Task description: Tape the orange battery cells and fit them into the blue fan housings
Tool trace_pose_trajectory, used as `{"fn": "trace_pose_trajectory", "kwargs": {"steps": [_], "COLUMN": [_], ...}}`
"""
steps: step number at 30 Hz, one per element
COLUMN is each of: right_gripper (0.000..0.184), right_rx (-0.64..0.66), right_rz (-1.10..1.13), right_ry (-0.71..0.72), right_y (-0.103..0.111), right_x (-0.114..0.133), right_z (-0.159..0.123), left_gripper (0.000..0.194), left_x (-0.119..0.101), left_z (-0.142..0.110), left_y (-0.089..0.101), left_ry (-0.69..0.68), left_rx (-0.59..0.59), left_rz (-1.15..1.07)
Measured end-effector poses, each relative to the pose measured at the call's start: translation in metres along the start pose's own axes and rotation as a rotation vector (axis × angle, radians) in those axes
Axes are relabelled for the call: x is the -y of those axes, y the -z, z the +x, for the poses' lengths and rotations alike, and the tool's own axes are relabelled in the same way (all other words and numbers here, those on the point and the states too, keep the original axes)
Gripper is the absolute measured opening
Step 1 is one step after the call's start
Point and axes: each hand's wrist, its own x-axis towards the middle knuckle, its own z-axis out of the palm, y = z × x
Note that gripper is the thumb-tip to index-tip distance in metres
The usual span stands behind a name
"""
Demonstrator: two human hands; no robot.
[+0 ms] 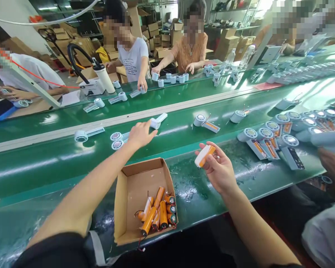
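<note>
My left hand (141, 134) reaches over the green belt, its fingers apart. Its fingertips are at a pale blue handheld fan housing (156, 123); whether they touch it I cannot tell. Two round fan heads (117, 140) lie just left of that hand. In my right hand (220, 169), an orange battery (205, 156) with a white pad on one side is pinched between thumb and fingers. Below and between my arms stands an open cardboard box (120, 204), holding several orange batteries (149, 221) with thin wires.
More fan housings lie along the belt (58, 160), one at the left (82, 136) and one right of centre (200, 120). Several fans with batteries in their handles (258, 149) crowd the bench at right, near another person's hand (333, 163). Co-workers (132, 56) handle parts across the line.
</note>
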Motion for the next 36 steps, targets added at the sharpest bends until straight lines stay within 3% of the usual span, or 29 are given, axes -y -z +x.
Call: {"fn": "trace_pose_trajectory", "kwargs": {"steps": [2,5,9,11,15,18,21,25,29,36], "right_gripper": [0.044,0.043,0.040,0.043,0.044,0.045,0.053,0.059,0.060,0.046], "right_rx": [-0.028,-0.064,-0.105,-0.127,-0.063,0.063,0.164,0.210,0.208,0.250], "right_rz": [-0.016,-0.100,-0.198,-0.215,-0.194,-0.228,-0.325,-0.457,-0.579,-0.865], "right_ry": [0.013,0.042,0.039,0.065,0.166,0.150,0.116,0.062,0.016,0.050], "right_y": [0.009,0.037,0.082,0.089,0.059,0.027,0.008,0.007,0.016,0.025], "right_x": [0.006,0.021,0.040,0.046,0.047,0.033,0.011,-0.015,-0.025,-0.025], "right_z": [-0.003,-0.008,-0.008,0.000,0.030,0.062,0.094,0.116,0.115,0.109], "left_gripper": [0.064,0.060,0.062,0.060,0.050,0.034,0.033,0.017,0.010,0.025], "left_x": [-0.013,-0.030,-0.044,-0.047,-0.047,-0.051,-0.064,-0.083,-0.087,-0.091], "left_z": [0.062,0.101,0.085,0.067,0.039,0.031,0.028,0.029,0.039,0.048], "left_y": [-0.010,-0.024,-0.039,-0.043,-0.045,-0.048,-0.052,-0.056,-0.055,-0.054], "left_ry": [0.140,0.181,-0.022,-0.173,-0.632,-0.785,-0.749,-0.619,-0.600,-0.578], "left_rx": [0.111,0.192,0.224,0.259,0.351,0.310,0.288,0.330,0.362,0.378], "left_rz": [0.066,0.064,0.077,0.100,0.199,0.229,0.215,0.154,0.102,0.045]}}
